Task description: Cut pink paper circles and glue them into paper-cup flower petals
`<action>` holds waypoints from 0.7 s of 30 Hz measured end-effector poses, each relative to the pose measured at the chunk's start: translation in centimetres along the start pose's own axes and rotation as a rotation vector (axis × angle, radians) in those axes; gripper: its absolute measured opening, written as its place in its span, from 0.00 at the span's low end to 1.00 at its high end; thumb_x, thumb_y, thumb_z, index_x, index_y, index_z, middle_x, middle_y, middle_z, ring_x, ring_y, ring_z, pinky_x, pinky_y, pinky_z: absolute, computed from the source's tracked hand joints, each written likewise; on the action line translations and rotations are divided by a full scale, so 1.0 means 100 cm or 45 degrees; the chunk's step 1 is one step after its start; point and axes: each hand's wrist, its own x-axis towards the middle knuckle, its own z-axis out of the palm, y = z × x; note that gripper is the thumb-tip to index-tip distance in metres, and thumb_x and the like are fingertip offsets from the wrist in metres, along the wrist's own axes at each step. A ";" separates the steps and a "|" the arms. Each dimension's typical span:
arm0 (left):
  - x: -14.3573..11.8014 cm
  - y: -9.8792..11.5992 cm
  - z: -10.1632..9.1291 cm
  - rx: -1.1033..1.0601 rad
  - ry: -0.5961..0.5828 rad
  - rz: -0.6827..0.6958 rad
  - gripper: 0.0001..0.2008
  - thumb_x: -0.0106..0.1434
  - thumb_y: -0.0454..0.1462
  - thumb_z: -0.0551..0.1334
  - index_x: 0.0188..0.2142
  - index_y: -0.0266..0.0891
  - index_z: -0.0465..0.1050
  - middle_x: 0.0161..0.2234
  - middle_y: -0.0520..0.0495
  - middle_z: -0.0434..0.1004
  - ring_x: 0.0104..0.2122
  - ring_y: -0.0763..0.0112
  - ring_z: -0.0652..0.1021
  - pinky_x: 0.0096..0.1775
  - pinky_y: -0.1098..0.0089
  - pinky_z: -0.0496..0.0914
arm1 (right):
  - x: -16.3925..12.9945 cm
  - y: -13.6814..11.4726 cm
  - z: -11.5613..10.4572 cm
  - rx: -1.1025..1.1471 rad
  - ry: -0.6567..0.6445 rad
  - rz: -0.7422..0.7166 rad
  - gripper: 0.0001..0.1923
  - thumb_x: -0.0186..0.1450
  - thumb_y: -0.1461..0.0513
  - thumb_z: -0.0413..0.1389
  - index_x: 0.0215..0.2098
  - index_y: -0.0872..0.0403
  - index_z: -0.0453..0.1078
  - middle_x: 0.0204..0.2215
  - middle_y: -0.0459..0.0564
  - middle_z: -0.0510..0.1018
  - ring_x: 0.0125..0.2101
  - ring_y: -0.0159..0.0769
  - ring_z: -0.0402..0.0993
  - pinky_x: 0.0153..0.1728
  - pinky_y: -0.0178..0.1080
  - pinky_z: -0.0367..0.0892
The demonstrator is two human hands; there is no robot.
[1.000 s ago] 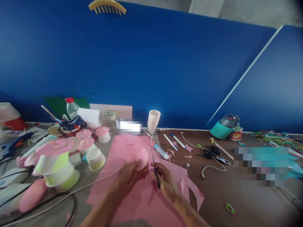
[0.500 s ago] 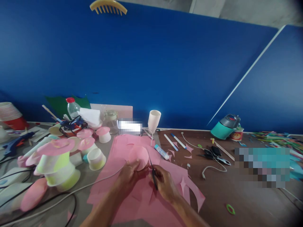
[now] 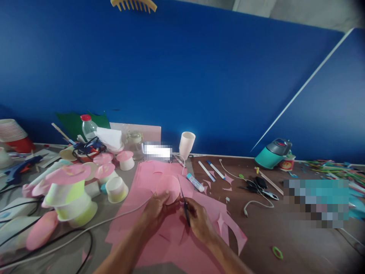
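My left hand (image 3: 158,207) pinches a round pink paper disc (image 3: 169,187) by its lower edge, thumb on top. Beside it, my right hand (image 3: 198,217) is closed around a craft knife or slim dark-handled blade tool, perhaps scissors (image 3: 186,213), whose thin blade points up along the disc's right edge. Both hands are above a stack of pink paper sheets (image 3: 148,243). Pink offcuts (image 3: 221,225) lie to the right of my right hand. A blue-and-white glue stick (image 3: 195,182) rests past the disc.
Paper cups with pink discs (image 3: 125,160) and a white cup (image 3: 118,189) crowd the left. A white cable (image 3: 108,220) crosses the paper's left side. Two markers (image 3: 216,169), dark scissors (image 3: 258,187) and a teal container (image 3: 269,155) are to the right. A blue partition (image 3: 182,76) stands behind.
The camera view has shifted slightly. Both hands keep nearly the same place on the disc and the cutting tool, with no clear change in their grip.
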 end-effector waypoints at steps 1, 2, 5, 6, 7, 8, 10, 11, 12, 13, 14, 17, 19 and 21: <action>0.000 0.000 -0.001 -0.003 0.006 0.004 0.03 0.62 0.32 0.64 0.33 0.31 0.74 0.32 0.38 0.83 0.33 0.58 0.84 0.40 0.62 0.79 | 0.000 0.000 0.000 -0.010 0.002 -0.004 0.12 0.63 0.54 0.57 0.32 0.55 0.73 0.25 0.46 0.75 0.25 0.34 0.66 0.26 0.33 0.63; 0.001 -0.001 -0.001 -0.004 0.013 0.009 0.03 0.62 0.31 0.64 0.34 0.31 0.74 0.32 0.39 0.83 0.34 0.60 0.84 0.40 0.63 0.79 | 0.000 0.000 0.000 -0.019 0.006 -0.007 0.12 0.63 0.54 0.57 0.32 0.55 0.73 0.25 0.46 0.75 0.25 0.34 0.66 0.26 0.33 0.63; 0.002 -0.002 -0.003 0.004 0.036 0.020 0.02 0.63 0.31 0.63 0.34 0.31 0.74 0.31 0.39 0.83 0.33 0.62 0.84 0.40 0.63 0.79 | -0.001 -0.001 -0.001 -0.016 0.014 0.007 0.12 0.63 0.54 0.57 0.33 0.55 0.74 0.25 0.47 0.75 0.25 0.36 0.67 0.26 0.34 0.64; 0.002 -0.002 -0.003 0.011 0.042 0.021 0.03 0.63 0.31 0.63 0.34 0.31 0.74 0.31 0.39 0.83 0.32 0.62 0.84 0.39 0.63 0.79 | -0.001 -0.002 -0.001 -0.001 0.019 0.022 0.12 0.63 0.54 0.57 0.34 0.55 0.75 0.25 0.48 0.76 0.25 0.36 0.68 0.26 0.35 0.64; 0.002 -0.002 -0.003 0.018 0.043 0.026 0.03 0.63 0.31 0.63 0.34 0.31 0.74 0.31 0.39 0.83 0.31 0.61 0.84 0.38 0.63 0.80 | -0.001 -0.003 0.000 0.022 0.023 0.040 0.13 0.62 0.54 0.58 0.34 0.55 0.75 0.26 0.48 0.76 0.25 0.36 0.68 0.26 0.35 0.64; 0.002 -0.002 -0.003 0.024 0.040 0.033 0.03 0.62 0.32 0.64 0.33 0.31 0.74 0.31 0.38 0.83 0.31 0.61 0.84 0.37 0.62 0.79 | -0.001 -0.004 0.000 0.052 0.028 0.064 0.13 0.62 0.53 0.58 0.35 0.55 0.75 0.26 0.48 0.75 0.25 0.36 0.67 0.25 0.35 0.64; 0.001 0.000 -0.001 0.043 0.038 0.044 0.04 0.61 0.32 0.65 0.32 0.31 0.75 0.31 0.38 0.83 0.32 0.60 0.84 0.37 0.62 0.79 | -0.001 -0.007 0.000 0.126 0.053 0.122 0.14 0.61 0.53 0.59 0.37 0.55 0.76 0.24 0.47 0.74 0.23 0.34 0.66 0.24 0.35 0.63; 0.000 0.001 -0.001 0.056 0.041 0.048 0.04 0.60 0.33 0.66 0.32 0.30 0.75 0.31 0.38 0.83 0.32 0.60 0.83 0.38 0.62 0.79 | 0.000 -0.008 -0.001 0.165 0.078 0.143 0.15 0.60 0.53 0.59 0.38 0.55 0.75 0.23 0.45 0.72 0.22 0.33 0.64 0.22 0.35 0.61; -0.002 0.002 0.000 0.075 0.036 0.055 0.05 0.59 0.33 0.67 0.31 0.30 0.76 0.31 0.38 0.82 0.33 0.59 0.83 0.38 0.62 0.79 | 0.001 -0.010 -0.002 0.202 0.109 0.152 0.16 0.60 0.53 0.59 0.39 0.56 0.75 0.21 0.44 0.70 0.21 0.32 0.62 0.21 0.35 0.60; -0.003 0.003 0.001 0.102 0.024 0.061 0.06 0.58 0.34 0.68 0.32 0.30 0.76 0.32 0.39 0.82 0.33 0.59 0.83 0.39 0.62 0.78 | 0.002 -0.013 -0.004 0.239 0.145 0.145 0.16 0.59 0.54 0.59 0.41 0.56 0.75 0.20 0.43 0.68 0.20 0.31 0.61 0.21 0.34 0.59; -0.005 0.004 0.002 0.134 0.008 0.061 0.07 0.57 0.34 0.69 0.32 0.30 0.77 0.32 0.39 0.82 0.34 0.59 0.82 0.40 0.61 0.78 | 0.003 -0.015 -0.006 0.275 0.189 0.125 0.17 0.58 0.54 0.59 0.42 0.56 0.74 0.20 0.42 0.68 0.20 0.31 0.60 0.21 0.34 0.59; -0.012 0.006 0.006 0.256 -0.064 0.041 0.11 0.55 0.36 0.70 0.36 0.30 0.78 0.34 0.38 0.82 0.35 0.56 0.82 0.39 0.60 0.77 | 0.007 -0.020 -0.016 0.380 0.301 0.056 0.21 0.55 0.56 0.63 0.45 0.55 0.72 0.23 0.43 0.70 0.24 0.33 0.64 0.26 0.35 0.63; -0.015 0.006 0.008 0.337 -0.104 0.018 0.12 0.54 0.36 0.71 0.36 0.30 0.79 0.33 0.38 0.82 0.34 0.56 0.82 0.35 0.62 0.77 | 0.009 -0.019 -0.021 0.449 0.350 0.044 0.23 0.53 0.56 0.65 0.45 0.55 0.72 0.27 0.44 0.72 0.27 0.34 0.67 0.28 0.34 0.64; -0.018 0.004 0.009 0.395 -0.178 0.001 0.11 0.53 0.36 0.72 0.35 0.30 0.80 0.31 0.38 0.83 0.32 0.56 0.81 0.33 0.64 0.76 | 0.012 -0.016 -0.024 0.498 0.367 0.043 0.24 0.51 0.56 0.67 0.44 0.54 0.71 0.28 0.45 0.73 0.28 0.34 0.68 0.28 0.34 0.65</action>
